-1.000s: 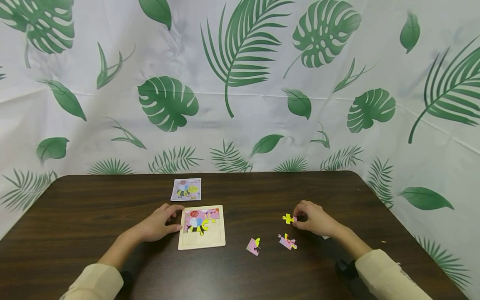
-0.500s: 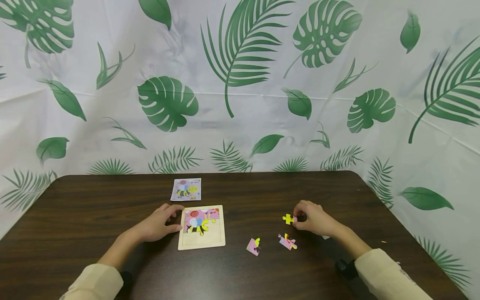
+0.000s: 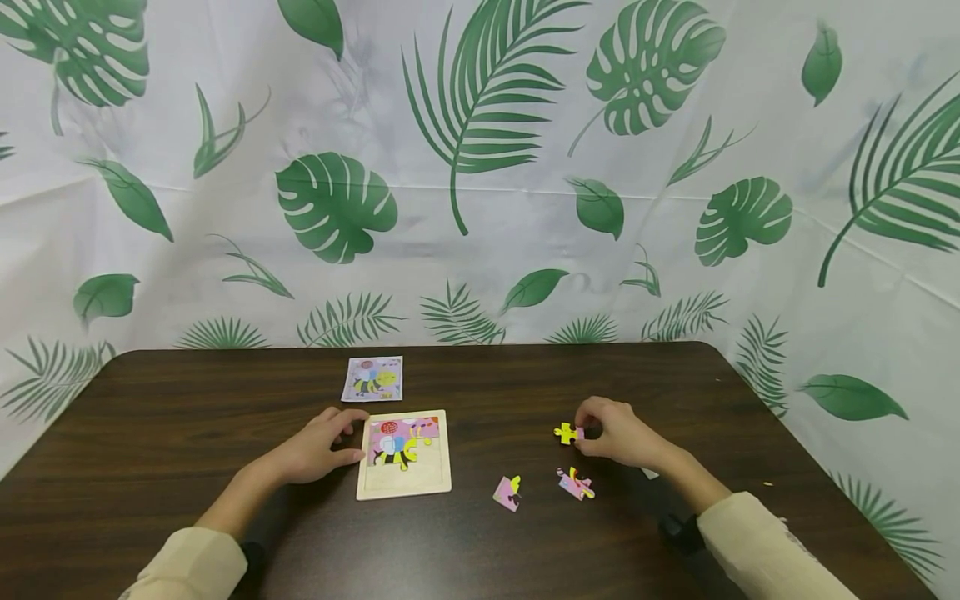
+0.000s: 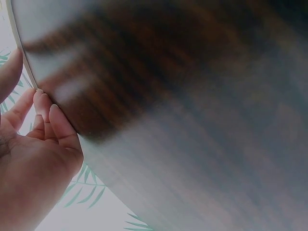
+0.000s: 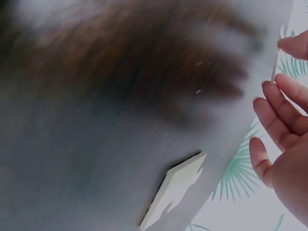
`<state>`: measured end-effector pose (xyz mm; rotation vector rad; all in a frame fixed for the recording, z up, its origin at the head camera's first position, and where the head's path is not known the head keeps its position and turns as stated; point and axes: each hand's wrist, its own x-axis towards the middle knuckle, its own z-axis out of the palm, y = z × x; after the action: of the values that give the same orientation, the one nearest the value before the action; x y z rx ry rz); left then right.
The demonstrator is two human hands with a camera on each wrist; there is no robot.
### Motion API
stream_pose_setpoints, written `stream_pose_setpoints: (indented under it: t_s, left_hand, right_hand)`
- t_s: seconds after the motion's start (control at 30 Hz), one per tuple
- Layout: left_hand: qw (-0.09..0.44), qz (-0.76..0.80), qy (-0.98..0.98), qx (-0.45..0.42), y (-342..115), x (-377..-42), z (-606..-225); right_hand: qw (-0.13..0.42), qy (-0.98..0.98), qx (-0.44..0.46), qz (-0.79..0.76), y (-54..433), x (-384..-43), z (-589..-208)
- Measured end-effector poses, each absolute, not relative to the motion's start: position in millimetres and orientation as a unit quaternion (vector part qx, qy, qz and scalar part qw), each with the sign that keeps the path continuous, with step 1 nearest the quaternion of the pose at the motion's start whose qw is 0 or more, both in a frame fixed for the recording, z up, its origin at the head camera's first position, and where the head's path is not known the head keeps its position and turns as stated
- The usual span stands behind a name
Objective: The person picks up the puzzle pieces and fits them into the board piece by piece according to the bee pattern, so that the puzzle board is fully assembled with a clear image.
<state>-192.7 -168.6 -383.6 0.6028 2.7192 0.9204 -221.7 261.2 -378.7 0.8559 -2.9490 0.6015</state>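
In the head view, a wooden puzzle board [image 3: 405,482] lies on the table, its upper part filled with pieces of a bee picture. At its left edge, the thumb and index fingertips of my left hand [image 3: 313,448] touch the frame, spread apart; the left wrist view has the other fingers bent. My right hand [image 3: 621,433] pinches a yellow and pink puzzle piece [image 3: 566,433] by one end, between thumb and fingertips. Seen edge-on in the right wrist view, that piece [image 5: 275,62] stands nearly upright. Loose pieces with pink backgrounds, one [image 3: 507,492] left and one [image 3: 576,483] right, lie nearer me.
Behind the board lies a bee picture card [image 3: 372,379]. Another pale puzzle piece [image 5: 174,187] rests on the table under the right wrist, mostly hidden in the head view. A leaf-printed cloth [image 3: 480,267] hangs beyond the dark wooden table [image 3: 225,383].
My right hand has shifted slightly left and away from me, carrying the yellow and pink puzzle piece. The left hand and the puzzle board stay where they were.
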Motion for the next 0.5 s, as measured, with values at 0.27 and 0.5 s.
stream_pose_setpoints:
  t_s: [0.27, 0.5]
  left_hand:
    - [0.103, 0.312, 0.922, 0.205, -168, -192, -383]
    - [0.106, 0.310, 0.923, 0.200, -168, -192, -383]
  right_hand:
    - [-0.003, -0.937, 0.286, 0.200, 244, -226, -375]
    - [0.004, -0.928, 0.315, 0.198, 225, -228, -374]
